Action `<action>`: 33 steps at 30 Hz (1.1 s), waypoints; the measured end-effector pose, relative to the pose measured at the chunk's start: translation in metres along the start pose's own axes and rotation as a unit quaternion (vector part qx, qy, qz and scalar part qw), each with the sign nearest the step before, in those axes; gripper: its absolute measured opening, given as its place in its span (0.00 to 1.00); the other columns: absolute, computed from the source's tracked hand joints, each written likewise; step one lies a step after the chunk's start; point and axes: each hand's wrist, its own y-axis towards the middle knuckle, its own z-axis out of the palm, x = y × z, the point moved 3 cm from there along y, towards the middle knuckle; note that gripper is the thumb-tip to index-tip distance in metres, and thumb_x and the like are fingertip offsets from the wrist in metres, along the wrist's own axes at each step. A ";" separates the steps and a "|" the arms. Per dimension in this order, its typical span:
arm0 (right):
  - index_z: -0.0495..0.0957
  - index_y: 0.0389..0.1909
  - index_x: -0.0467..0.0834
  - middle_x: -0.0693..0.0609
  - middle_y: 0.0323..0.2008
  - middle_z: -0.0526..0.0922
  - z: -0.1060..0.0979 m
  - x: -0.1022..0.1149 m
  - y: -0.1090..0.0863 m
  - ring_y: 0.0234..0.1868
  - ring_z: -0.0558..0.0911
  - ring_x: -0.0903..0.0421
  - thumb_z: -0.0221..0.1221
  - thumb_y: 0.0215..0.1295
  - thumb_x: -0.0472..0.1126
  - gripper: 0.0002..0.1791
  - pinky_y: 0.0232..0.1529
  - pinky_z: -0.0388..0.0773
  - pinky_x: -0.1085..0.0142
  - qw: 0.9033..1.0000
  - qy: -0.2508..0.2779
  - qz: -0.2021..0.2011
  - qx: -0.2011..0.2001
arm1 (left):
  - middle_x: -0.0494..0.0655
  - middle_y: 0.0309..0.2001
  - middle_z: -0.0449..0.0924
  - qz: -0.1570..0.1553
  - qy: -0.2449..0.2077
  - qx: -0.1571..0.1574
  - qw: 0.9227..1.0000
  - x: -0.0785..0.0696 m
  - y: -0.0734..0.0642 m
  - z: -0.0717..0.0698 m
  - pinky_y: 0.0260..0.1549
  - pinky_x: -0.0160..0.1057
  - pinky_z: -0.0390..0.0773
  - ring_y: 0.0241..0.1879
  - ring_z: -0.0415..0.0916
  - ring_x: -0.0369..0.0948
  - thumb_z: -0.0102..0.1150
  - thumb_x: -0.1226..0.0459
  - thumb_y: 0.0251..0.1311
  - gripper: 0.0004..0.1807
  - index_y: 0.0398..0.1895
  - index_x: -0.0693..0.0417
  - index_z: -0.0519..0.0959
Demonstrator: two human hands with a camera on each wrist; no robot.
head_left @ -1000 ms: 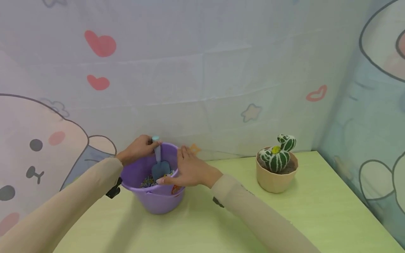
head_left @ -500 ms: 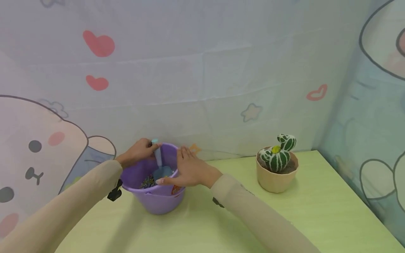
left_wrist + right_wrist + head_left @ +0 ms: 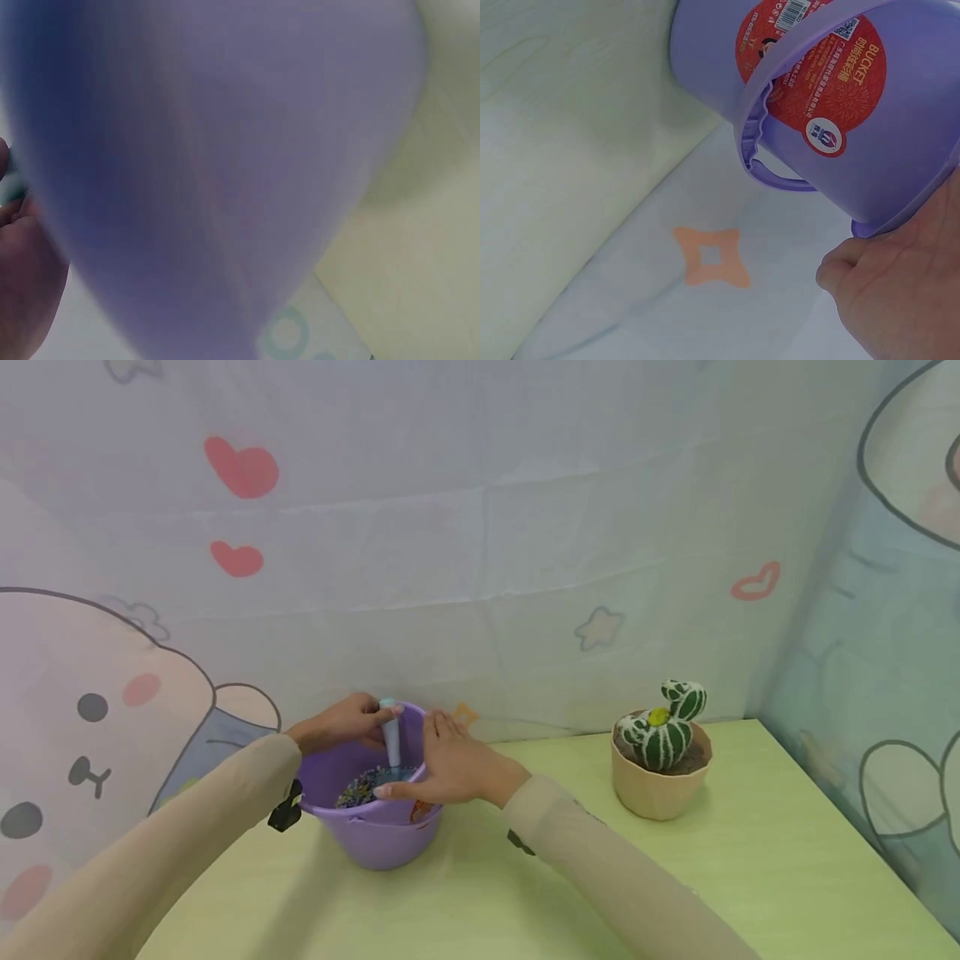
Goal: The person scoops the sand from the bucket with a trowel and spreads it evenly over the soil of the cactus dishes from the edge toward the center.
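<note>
In the head view a purple bucket [image 3: 378,843] stands on the table at the left. Inside it lie small multicoloured grains [image 3: 357,788]. My left hand [image 3: 341,722] grips the pale blue handle of a small shovel [image 3: 393,745] over the bucket's far side. The shovel's blade is down among the grains and mostly covered by them. With fingers extended, my right hand [image 3: 463,764] rests on the bucket's right rim, its thumb toward the front. The bucket wall [image 3: 247,150] fills most of the left wrist view. Red labels [image 3: 829,86] show on the bucket in the right wrist view.
To the right, a cactus [image 3: 663,739] grows in a peach pot [image 3: 652,793] on the light green table [image 3: 570,852]. Behind stands a cloth wall [image 3: 525,543] with cartoon prints, close to the bucket. The bucket's handle [image 3: 780,180] hangs at its side.
My left hand has moved slightly right and down with the shovel. The shovel's blade, visible earlier, has sunk into the grains. My right hand has stayed on the rim.
</note>
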 end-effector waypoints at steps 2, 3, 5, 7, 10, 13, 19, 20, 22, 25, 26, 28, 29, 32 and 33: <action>0.35 0.82 0.29 0.29 0.84 0.37 0.000 0.000 0.000 0.87 0.40 0.38 0.45 0.64 0.86 0.72 0.90 0.44 0.50 1.000 -0.002 0.000 -0.001 | 0.66 0.49 0.86 -0.003 -0.002 0.006 1.000 0.001 0.001 0.002 0.61 0.56 0.88 0.54 0.88 0.57 0.44 0.54 0.85 0.26 0.50 0.73 0.78; 0.35 0.82 0.29 0.29 0.84 0.38 0.000 0.000 0.000 0.87 0.40 0.38 0.45 0.64 0.86 0.72 0.90 0.44 0.50 1.000 -0.003 0.001 -0.001 | 0.65 0.48 0.86 -0.002 -0.009 0.010 1.000 0.001 0.002 0.002 0.61 0.56 0.88 0.54 0.88 0.56 0.44 0.54 0.85 0.26 0.50 0.73 0.78; 0.35 0.82 0.29 0.29 0.84 0.37 0.001 0.001 0.001 0.87 0.40 0.38 0.45 0.64 0.86 0.72 0.90 0.45 0.50 1.000 0.002 0.000 0.000 | 0.65 0.49 0.86 -0.002 -0.026 0.016 1.000 0.003 0.002 0.002 0.61 0.56 0.87 0.53 0.88 0.55 0.44 0.54 0.85 0.26 0.51 0.74 0.77; 0.35 0.82 0.29 0.29 0.84 0.37 0.001 0.002 0.002 0.87 0.40 0.38 0.45 0.64 0.86 0.73 0.90 0.45 0.49 1.000 0.003 -0.001 0.001 | 0.66 0.49 0.85 0.003 -0.037 0.024 0.999 0.005 0.002 0.001 0.62 0.57 0.86 0.53 0.89 0.54 0.43 0.54 0.85 0.27 0.52 0.76 0.76; 0.35 0.82 0.29 0.28 0.84 0.38 0.002 0.002 0.003 0.87 0.40 0.38 0.45 0.64 0.86 0.73 0.90 0.45 0.50 1.000 0.002 -0.004 -0.001 | 0.68 0.51 0.84 0.010 -0.052 0.030 0.998 0.009 0.001 0.000 0.62 0.58 0.86 0.53 0.89 0.53 0.41 0.55 0.86 0.28 0.54 0.78 0.75; 0.35 0.82 0.28 0.28 0.83 0.39 0.002 0.002 0.003 0.87 0.41 0.38 0.45 0.64 0.86 0.73 0.90 0.46 0.50 1.000 -0.001 -0.007 -0.006 | 0.69 0.51 0.83 0.010 -0.073 0.033 0.997 0.012 0.000 0.000 0.62 0.57 0.86 0.56 0.87 0.59 0.40 0.56 0.86 0.29 0.54 0.80 0.74; 0.36 0.82 0.28 0.28 0.83 0.40 0.001 0.001 0.002 0.87 0.43 0.38 0.46 0.64 0.85 0.73 0.90 0.46 0.50 1.000 -0.006 -0.010 -0.016 | 0.66 0.51 0.83 0.010 -0.098 0.037 0.994 0.011 -0.002 0.002 0.60 0.53 0.88 0.61 0.82 0.66 0.40 0.57 0.86 0.27 0.56 0.80 0.72; 0.36 0.82 0.28 0.28 0.83 0.39 0.001 0.001 0.002 0.87 0.43 0.38 0.46 0.64 0.85 0.73 0.90 0.46 0.50 1.000 -0.006 -0.012 -0.015 | 0.66 0.51 0.83 0.009 -0.096 0.038 0.995 0.010 -0.002 0.002 0.61 0.54 0.88 0.61 0.82 0.65 0.40 0.57 0.86 0.27 0.56 0.80 0.72; 0.35 0.82 0.28 0.28 0.84 0.39 0.001 0.000 0.002 0.87 0.43 0.38 0.46 0.64 0.85 0.73 0.90 0.47 0.50 1.000 -0.001 -0.016 -0.014 | 0.67 0.51 0.83 0.004 -0.096 0.038 0.995 0.008 -0.003 0.003 0.62 0.55 0.87 0.60 0.83 0.64 0.40 0.57 0.86 0.27 0.55 0.79 0.73; 0.35 0.82 0.27 0.28 0.83 0.40 0.002 -0.002 0.002 0.87 0.45 0.38 0.47 0.64 0.85 0.73 0.90 0.48 0.50 1.000 0.001 -0.017 -0.013 | 0.71 0.53 0.83 0.005 -0.093 0.048 0.995 0.005 -0.002 0.004 0.64 0.58 0.84 0.60 0.83 0.62 0.40 0.56 0.86 0.27 0.54 0.79 0.74; 0.35 0.82 0.27 0.28 0.83 0.40 0.002 -0.003 0.002 0.87 0.45 0.39 0.47 0.64 0.85 0.73 0.90 0.49 0.50 1.000 0.000 -0.016 -0.014 | 0.72 0.54 0.83 0.005 -0.094 0.050 0.994 0.004 -0.002 0.005 0.65 0.59 0.83 0.60 0.84 0.62 0.41 0.56 0.86 0.27 0.54 0.79 0.74; 0.35 0.82 0.27 0.27 0.83 0.41 0.002 -0.004 0.001 0.87 0.47 0.39 0.47 0.64 0.85 0.73 0.89 0.51 0.51 1.000 0.001 -0.015 -0.017 | 0.73 0.55 0.83 0.008 -0.091 0.051 0.994 0.002 -0.002 0.005 0.64 0.58 0.84 0.60 0.84 0.62 0.41 0.56 0.86 0.28 0.54 0.79 0.75; 0.35 0.82 0.27 0.27 0.83 0.41 0.001 -0.004 0.001 0.86 0.47 0.39 0.47 0.64 0.85 0.73 0.89 0.51 0.51 1.000 0.002 -0.015 -0.016 | 0.74 0.55 0.82 0.012 -0.087 0.052 0.995 0.001 -0.002 0.004 0.63 0.57 0.85 0.60 0.83 0.63 0.41 0.56 0.86 0.28 0.54 0.79 0.75; 0.35 0.82 0.26 0.27 0.83 0.41 -0.001 -0.001 0.001 0.86 0.47 0.38 0.47 0.65 0.84 0.73 0.89 0.51 0.50 1.000 0.003 -0.021 -0.016 | 0.72 0.54 0.83 0.013 -0.086 0.038 0.995 0.003 -0.005 0.000 0.61 0.56 0.87 0.60 0.83 0.64 0.40 0.56 0.86 0.28 0.52 0.78 0.76; 0.36 0.81 0.26 0.27 0.83 0.41 -0.001 0.000 0.000 0.86 0.47 0.38 0.47 0.65 0.84 0.73 0.89 0.50 0.50 1.000 0.004 -0.023 -0.016 | 0.70 0.54 0.85 0.012 -0.086 0.032 0.996 0.004 -0.006 -0.001 0.61 0.56 0.87 0.60 0.83 0.64 0.40 0.56 0.86 0.27 0.52 0.78 0.76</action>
